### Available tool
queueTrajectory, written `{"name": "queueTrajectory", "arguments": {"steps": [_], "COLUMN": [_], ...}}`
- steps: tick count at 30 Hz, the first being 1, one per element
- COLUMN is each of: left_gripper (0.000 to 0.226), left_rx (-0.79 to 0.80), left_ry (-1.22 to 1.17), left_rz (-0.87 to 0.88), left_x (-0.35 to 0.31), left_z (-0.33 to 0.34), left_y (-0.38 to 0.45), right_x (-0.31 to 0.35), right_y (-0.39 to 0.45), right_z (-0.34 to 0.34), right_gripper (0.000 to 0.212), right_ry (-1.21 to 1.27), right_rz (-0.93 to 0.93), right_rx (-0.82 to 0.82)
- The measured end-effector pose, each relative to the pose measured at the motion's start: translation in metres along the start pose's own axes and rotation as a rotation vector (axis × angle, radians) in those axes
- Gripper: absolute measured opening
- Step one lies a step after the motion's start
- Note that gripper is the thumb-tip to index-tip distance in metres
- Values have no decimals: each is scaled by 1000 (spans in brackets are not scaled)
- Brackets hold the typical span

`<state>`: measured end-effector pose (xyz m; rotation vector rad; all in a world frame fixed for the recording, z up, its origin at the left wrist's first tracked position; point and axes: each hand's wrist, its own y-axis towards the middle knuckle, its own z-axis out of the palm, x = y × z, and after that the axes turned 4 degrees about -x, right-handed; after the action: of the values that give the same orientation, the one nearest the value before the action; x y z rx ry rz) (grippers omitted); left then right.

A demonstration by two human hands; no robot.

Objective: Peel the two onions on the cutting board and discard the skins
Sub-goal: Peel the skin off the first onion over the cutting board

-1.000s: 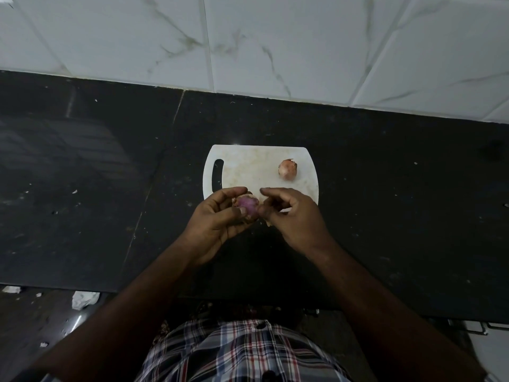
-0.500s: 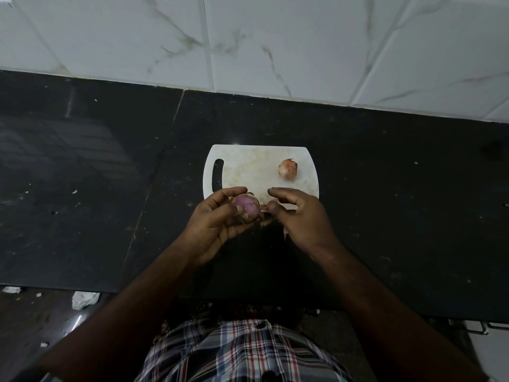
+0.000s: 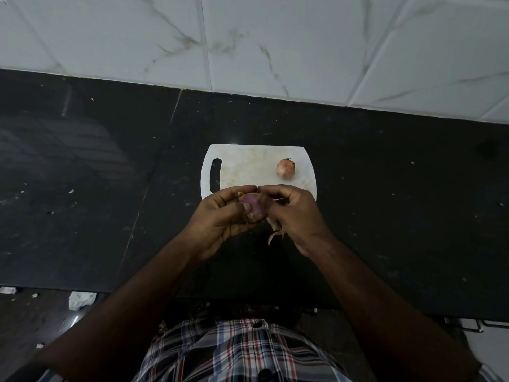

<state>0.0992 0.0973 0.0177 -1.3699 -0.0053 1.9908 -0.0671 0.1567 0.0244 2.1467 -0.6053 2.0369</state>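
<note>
Head view, looking down on a black stone counter [image 3: 399, 216] under a white marble-veined tile wall [image 3: 303, 45]. Near the middle, a white cutting board [image 3: 248, 166] with a handle slot on its left; far edge and both upper corners plainly visible, near edge covered by the hands. On the board's right part, an unpeeled onion [image 3: 286, 168], papery brown skin intact, well clear of the board's right rim and apart from both hands. Wide bare counter to left and right of the board, speckled with pale crumbs; a narrower dark strip between the board's far edge and the wall.

Above the board's near edge, the left hand [image 3: 220, 216] curled around a partly peeled onion [image 3: 253, 206], purple flesh exposed on top, thumb across its near side. Right hand [image 3: 296, 213] just beside, fingers bent inward and meeting the onion's right side, fingertips of both hands touching at the top. Loose onion skin [image 3: 275, 230] dangling below the right hand's heel; whether pinched by the fingers or merely attached to the onion, impossible to tell. Underside of the held onion hidden by the palm.

At the bottom, a plaid shirt [image 3: 239, 351], cut off by the frame. Lower left, past the counter's front edge, a crumpled white scrap [image 3: 81, 299] on a dim floor, hard to make out.
</note>
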Motion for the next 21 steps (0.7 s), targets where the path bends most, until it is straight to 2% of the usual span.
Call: {"name": "queueTrajectory", "arguments": {"steps": [2,3,8,10,12,14,17,18,21], "left_gripper": [38,38,40,41,44,46,45,44,41], "left_rx": [3,10,38,42,42,34,27,33,62], "left_ry": [31,35,31,8,-9,-17,-11,-26,-84], "left_rz": [1,1,-2,-22,-31,-24,-10,-14,-33], "left_x": [0,-1,-2,-2,-2,-2,-5,-6,-6], "left_z": [0,0,1,2,3,3,1,2,3], "left_y": [-1,-1,-5,-7,-8,-8,-8,-8,-7], "right_x": [-1,-2,-3,-1,0,0,1,2,4], "right_y": [-1,-2,-5,-6,-5,-5,-8,-9,-7], "right_z": [2,2,-1,-1,-1,-1,1,0,-2], "right_gripper": [36,38,13,11,14,16,38,37,12], "right_ry": [-7,-4,-17,-27,-54,-53,5,34,88], "right_rz": [-24,-32,-55,-61,-59,-39,-33,-33,-38], "right_rx": [24,15,-39,-78,-81,-12,56,38,-27]}}
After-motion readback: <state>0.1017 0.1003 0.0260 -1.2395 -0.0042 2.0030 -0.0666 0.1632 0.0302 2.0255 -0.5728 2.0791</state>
